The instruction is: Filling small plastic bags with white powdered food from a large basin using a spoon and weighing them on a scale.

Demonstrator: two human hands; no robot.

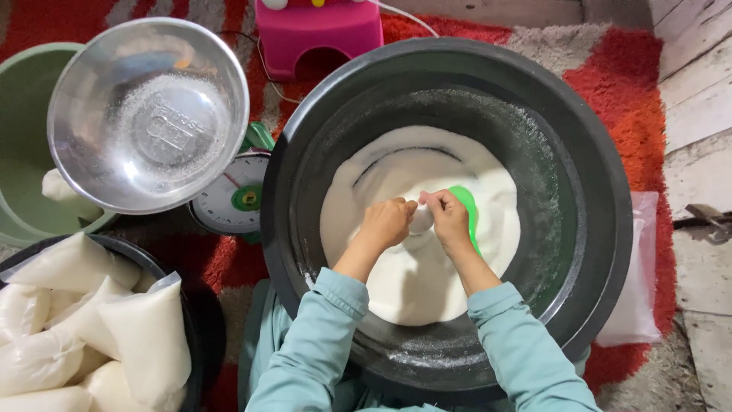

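Fingers of both hands, left hand [386, 222] and right hand [447, 217], pinch a small bag [420, 220] between them; green scoop [467, 210] lies beneath the right, over white powder [415, 282].

two basins [602, 229], one steel bowl [149, 114], one scale [232, 202]

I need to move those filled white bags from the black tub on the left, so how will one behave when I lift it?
A filled bag will probably sag and shift, since they slump against each other. Packed plump with white powder, likely heavy for its size. Its clear plastic may feel slippery.
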